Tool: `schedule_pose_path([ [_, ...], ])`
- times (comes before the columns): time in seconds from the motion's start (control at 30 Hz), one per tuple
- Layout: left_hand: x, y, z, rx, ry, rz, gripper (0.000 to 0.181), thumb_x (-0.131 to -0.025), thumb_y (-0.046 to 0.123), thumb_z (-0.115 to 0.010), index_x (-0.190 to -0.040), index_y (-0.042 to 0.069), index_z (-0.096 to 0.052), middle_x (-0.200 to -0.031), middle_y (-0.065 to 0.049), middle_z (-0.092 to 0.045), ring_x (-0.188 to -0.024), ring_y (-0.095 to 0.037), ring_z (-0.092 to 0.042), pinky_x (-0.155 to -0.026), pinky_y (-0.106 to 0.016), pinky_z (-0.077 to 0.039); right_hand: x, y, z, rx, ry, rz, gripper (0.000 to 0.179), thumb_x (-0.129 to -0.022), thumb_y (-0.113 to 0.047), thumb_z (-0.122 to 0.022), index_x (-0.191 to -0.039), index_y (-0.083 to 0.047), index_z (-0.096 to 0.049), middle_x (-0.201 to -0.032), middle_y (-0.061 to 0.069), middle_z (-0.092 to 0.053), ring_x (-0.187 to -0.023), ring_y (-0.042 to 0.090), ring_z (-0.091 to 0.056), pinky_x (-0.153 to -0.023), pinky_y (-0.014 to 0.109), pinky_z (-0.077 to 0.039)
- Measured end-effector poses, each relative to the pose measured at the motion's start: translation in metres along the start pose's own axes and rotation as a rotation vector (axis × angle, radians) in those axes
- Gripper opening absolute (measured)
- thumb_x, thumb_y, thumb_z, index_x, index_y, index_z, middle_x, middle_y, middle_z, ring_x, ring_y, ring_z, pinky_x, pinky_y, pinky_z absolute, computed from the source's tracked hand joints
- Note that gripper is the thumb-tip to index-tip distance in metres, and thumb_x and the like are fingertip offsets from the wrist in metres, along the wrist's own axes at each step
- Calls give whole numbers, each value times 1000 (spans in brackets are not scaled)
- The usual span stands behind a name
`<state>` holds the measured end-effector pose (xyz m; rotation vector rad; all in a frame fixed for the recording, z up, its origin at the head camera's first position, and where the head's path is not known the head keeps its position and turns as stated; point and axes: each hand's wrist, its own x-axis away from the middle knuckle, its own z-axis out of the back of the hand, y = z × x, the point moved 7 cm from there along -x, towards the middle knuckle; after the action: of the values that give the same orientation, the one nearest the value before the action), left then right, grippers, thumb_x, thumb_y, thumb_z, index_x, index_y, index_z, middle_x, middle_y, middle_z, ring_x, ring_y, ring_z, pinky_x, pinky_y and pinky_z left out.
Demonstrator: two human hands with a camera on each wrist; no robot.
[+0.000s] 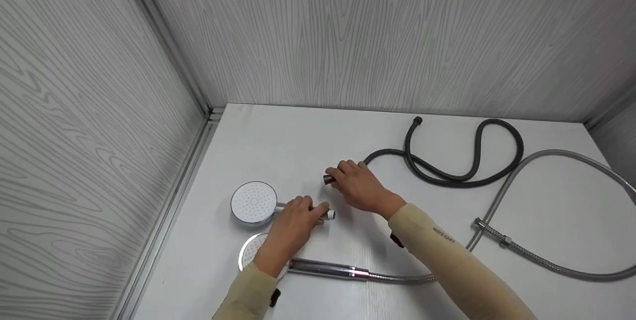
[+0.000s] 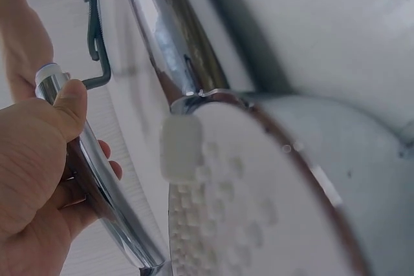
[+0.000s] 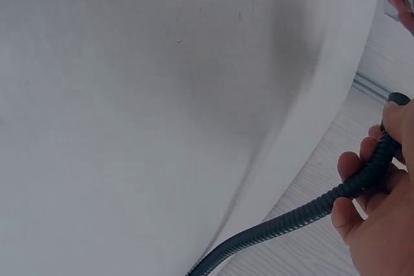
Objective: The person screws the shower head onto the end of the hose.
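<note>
My left hand grips the chrome handle of a shower head with a round white dotted face. The handle's white threaded end sticks out past the thumb, pointing right. In the left wrist view the fingers wrap beneath the chrome handle. Up and to the right, my right hand holds a black shower hose near one end. That hose end pokes out to the left of the fingers, apart from the shower head. The right wrist view shows the ribbed hose running through the curled fingers.
A second shower head lies below the left forearm, joined to a silver metal hose that loops across the right side. The black hose's other end lies near the back of the white table. Wood-grain panels rise behind and left.
</note>
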<state>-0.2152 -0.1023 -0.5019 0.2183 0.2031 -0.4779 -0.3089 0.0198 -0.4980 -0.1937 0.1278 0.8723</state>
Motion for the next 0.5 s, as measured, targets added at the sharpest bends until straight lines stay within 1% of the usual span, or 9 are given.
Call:
schedule_pose_path([
  [0.07,0,-1,0,0,-12,9,34,-93,27,-75,-124,23,-61,-91,-6,-58,-82,-23,-56,-73,-38,-53,0,0,1,-19,8,10,30,-107,-24,-63,-134,-10,-65,-105,8,-65,-92,26,-61,-76,42,-49],
  [0.13,0,-2,1,-7,-23,18,33,-94,27,-75,-124,23,-62,-92,-6,-59,-83,-23,-57,-73,-38,-54,1,0,1,-35,8,19,28,-106,-25,-64,-131,-13,-66,-103,7,-65,-90,25,-60,-75,41,-48],
  [0.27,-1,-5,2,-15,-38,37,32,-95,27,-74,-125,23,-63,-95,-7,-60,-85,-24,-57,-76,-39,-54,3,2,-1,-66,-19,19,29,-105,-26,-65,-133,-17,-66,-100,5,-66,-88,24,-61,-73,39,-45],
  [0.33,-1,-7,3,-11,-36,43,32,-95,28,-73,-126,23,-63,-95,-8,-60,-85,-24,-57,-77,-40,-54,4,3,-3,-76,-31,14,30,-105,-27,-66,-133,-18,-67,-100,5,-68,-89,24,-62,-74,39,-44],
  [0.5,-1,-11,6,2,-20,53,33,-95,28,-73,-127,22,-64,-94,-8,-60,-85,-25,-56,-77,-40,-53,7,1,-3,-91,-36,2,33,-105,-29,-65,-135,-15,-64,-107,4,-72,-95,24,-67,-78,40,-47],
])
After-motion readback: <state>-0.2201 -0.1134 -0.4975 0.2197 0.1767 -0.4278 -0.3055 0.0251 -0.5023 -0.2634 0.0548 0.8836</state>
